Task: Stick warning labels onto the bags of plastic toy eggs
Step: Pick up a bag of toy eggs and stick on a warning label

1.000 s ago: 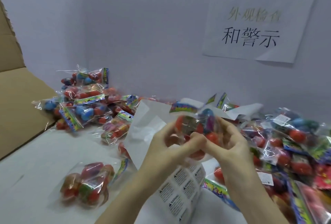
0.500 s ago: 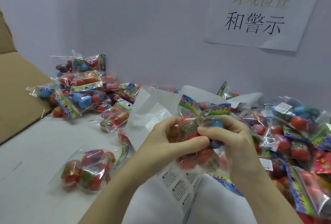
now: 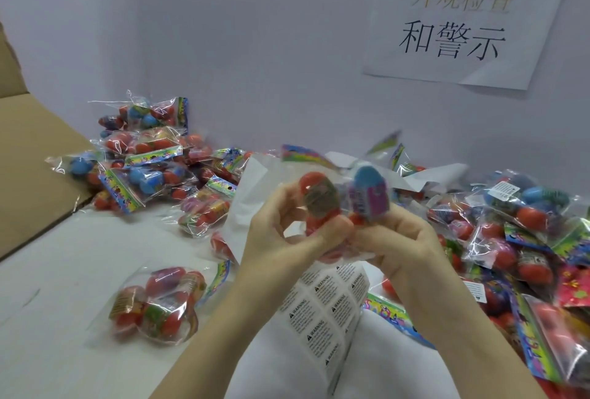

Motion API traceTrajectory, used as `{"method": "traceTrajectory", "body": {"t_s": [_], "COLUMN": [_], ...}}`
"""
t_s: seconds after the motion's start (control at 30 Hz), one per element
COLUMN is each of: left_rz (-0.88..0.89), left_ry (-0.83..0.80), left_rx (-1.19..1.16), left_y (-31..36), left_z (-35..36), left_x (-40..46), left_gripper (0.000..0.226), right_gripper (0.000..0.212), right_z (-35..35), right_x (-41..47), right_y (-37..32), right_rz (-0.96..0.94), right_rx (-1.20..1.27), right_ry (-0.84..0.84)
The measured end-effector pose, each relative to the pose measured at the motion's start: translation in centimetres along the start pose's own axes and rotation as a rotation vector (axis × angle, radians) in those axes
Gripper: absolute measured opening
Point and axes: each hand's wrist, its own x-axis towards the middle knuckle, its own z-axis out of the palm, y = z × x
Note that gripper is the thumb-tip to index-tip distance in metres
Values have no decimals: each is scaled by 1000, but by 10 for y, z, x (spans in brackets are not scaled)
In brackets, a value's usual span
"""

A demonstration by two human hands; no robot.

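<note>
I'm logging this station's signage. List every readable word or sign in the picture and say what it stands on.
"外观检查": top line, pale gold, on the paper sign taped to the wall.
"和警示": second line, black, same sign.
"WARNING": heading repeated on each sticker of the label sheet under the hands; the small print below it is too small to read.
White label on a bag in the right pile: unreadable.
Bag header cards: print too blurred.

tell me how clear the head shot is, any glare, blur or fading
Head view: soft, even light; the bag gripped by the left hand and right hand is slightly blurred; glare streaks show on the clear wrappers of the left pile; the label sheet reads WARNING; the wall sign has a washed-out upper line; edges look wide-angle stretched.
</note>
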Motion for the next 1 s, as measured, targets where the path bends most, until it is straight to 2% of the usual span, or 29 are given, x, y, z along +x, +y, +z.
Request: {"method": "traceTrajectory", "body": {"t_s": [0.07, 0.17, 0.23, 0.27, 0.3, 0.37, 0.43, 0.5, 0.53, 0.6, 0.67, 0.7, 0.73, 0.8, 0.87, 0.93, 1.0], "left_rz": [-65, -114, -125, -126, -115, -50, 47, 44, 3, -83, -157, -181, -207, -247, -278, -288, -282], "left_ry": [-59, -94, -85, -73, -43, 85, 192, 112, 14, -108, -73, -43, -20, -6, -40, -83, -114], "left_rx": [45, -2, -71, -104, -105, 64, 255, 209, 118, -120, -307, -364, -405, -414, -404, -421, -404], "left_y": [-2, -1, 0, 1, 2, -1, -3, -2, -1, 1, 5, 7, 9, 10, 10, 11, 12], "left_z": [-2, 0, 1, 3, 4, 7, 9, 12, 13, 15, 14, 10, 6, -2, -7, -9, -8], "left_x": [0, -1, -1, -1, -1, -1, -4, -7, -9, -9, -7, -5, -3, 0, 0, -2, -2], "left_gripper": [55, 36, 21, 21, 26, 47, 49, 40, 38, 32, 20, 14, 10, 11, 9, 13, 13], "right_gripper": [16, 13, 11, 10, 14, 28, 31, 38, 38, 46, 53, 52, 48, 40, 32, 21, 11], "right_z": [0, 1, 3, 5, 7, 8, 8, 11, 12, 17, 21, 21, 21, 21, 19, 15, 10], "right_x": [0, 0, 0, 0, 0, -1, -1, -1, -1, -3, -5, -5, -6, -5, -4, -1, 0], "right_y": [0, 1, 1, 0, 0, 3, 8, 11, 13, 17, 20, 20, 19, 15, 11, 8, 4], "right_rz": [3, -6, -19, -30, -53, -143, -285, -468, -582, -745, -805, -819, -824, -776, -603, -413, -315], "right_rx": [55, 57, 70, 83, 87, 56, -111, -454, -608, -814, -872, -844, -801, -708, -540, -317, -167], "right_ry": [80, 163, 163, 154, 162, 273, 503, 667, 652, 484, 255, 201, 210, 345, 443, 396, 341]}}
